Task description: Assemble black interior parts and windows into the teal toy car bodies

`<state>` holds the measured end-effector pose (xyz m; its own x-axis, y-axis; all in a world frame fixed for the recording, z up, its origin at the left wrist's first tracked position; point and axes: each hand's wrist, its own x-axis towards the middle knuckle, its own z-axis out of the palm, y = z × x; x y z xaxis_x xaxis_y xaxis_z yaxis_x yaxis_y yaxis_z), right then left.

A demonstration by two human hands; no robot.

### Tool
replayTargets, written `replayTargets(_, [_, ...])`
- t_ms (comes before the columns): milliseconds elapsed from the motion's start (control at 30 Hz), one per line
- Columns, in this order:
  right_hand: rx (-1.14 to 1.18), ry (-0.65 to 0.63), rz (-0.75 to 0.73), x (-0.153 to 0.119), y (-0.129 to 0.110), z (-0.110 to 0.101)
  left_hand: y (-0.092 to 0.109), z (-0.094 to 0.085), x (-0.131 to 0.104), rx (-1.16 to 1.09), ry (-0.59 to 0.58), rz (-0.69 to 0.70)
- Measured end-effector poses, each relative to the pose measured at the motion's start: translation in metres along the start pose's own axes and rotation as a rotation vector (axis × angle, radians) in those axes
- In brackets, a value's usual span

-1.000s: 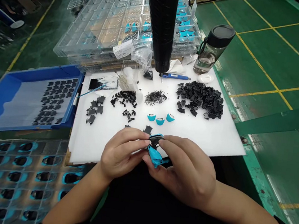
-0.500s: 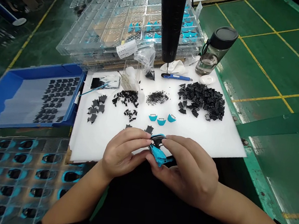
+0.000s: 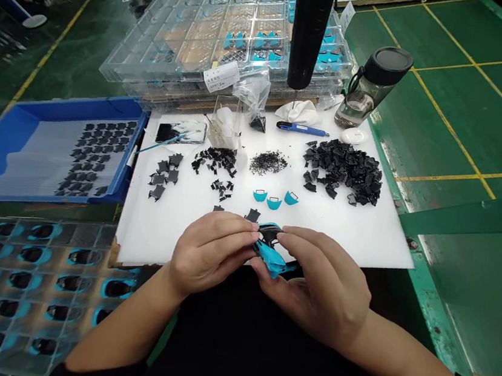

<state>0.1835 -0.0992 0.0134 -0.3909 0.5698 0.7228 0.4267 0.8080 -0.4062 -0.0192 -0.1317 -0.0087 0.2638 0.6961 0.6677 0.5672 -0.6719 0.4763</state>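
Observation:
A blue and black plastic part (image 3: 272, 258) is held between both hands above the front edge of the white board (image 3: 154, 234). My left hand (image 3: 213, 253) grips its left side, fingertips on the black inner piece. On the right side, my right hand (image 3: 323, 288) is closed round it, thumb below and fingers on top. Just beyond the hands lie several small dark plates, one (image 3: 253, 215) near the held part. Three small blue pieces (image 3: 273, 203) rest farther back. The part's underside is hidden by the fingers.
Black parts (image 3: 349, 169) are heaped at right, tiny screws (image 3: 269, 162) mid-board. A black screwdriver (image 3: 308, 36) hangs above a blue knife (image 3: 303, 129). Also around are a bottle (image 3: 373, 87), clear trays (image 3: 192, 28), a blue bin (image 3: 60, 103) and a compartment tray of blue-black parts (image 3: 58, 268).
The view has shifted slightly, so the board's objects and the screwdriver appear farther right. Both hands keep hold of the part, with little change in grip.

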Motion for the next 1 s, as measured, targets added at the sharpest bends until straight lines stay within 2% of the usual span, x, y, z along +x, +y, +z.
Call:
replayTargets(200, [-0.009, 0.012, 0.026, 0.001, 0.0, 0.0, 0.0, 0.001, 0.002, -0.013, -0.003, -0.006])
replayTargets(433, [0.001, 0.016, 0.072, 0.005, -0.001, 0.0, -0.002, 0.006, 0.005, -0.021, 0.065, -0.033])
replayTargets(667, [-0.013, -0.013, 0.091, 0.004, -0.001, -0.003, -0.003, 0.009, 0.0, -0.093, 0.072, -0.02])
replayTargets(733, [-0.015, -0.014, 0.106, 0.002, -0.001, -0.003, -0.002, 0.011, -0.003, -0.206, 0.091, -0.103])
replayTargets(833, [-0.003, -0.021, 0.119, 0.0, -0.001, -0.003, -0.001, 0.011, -0.005, -0.5, 0.065, -0.378])
replayTargets(933, [0.032, -0.004, 0.092, -0.001, -0.001, -0.002, 0.0, 0.009, -0.001, -0.79, -0.083, -0.629])
replayTargets(1000, [0.052, 0.003, 0.068, -0.002, 0.0, -0.003, 0.001, 0.007, 0.003, -0.905, -0.165, -0.687])
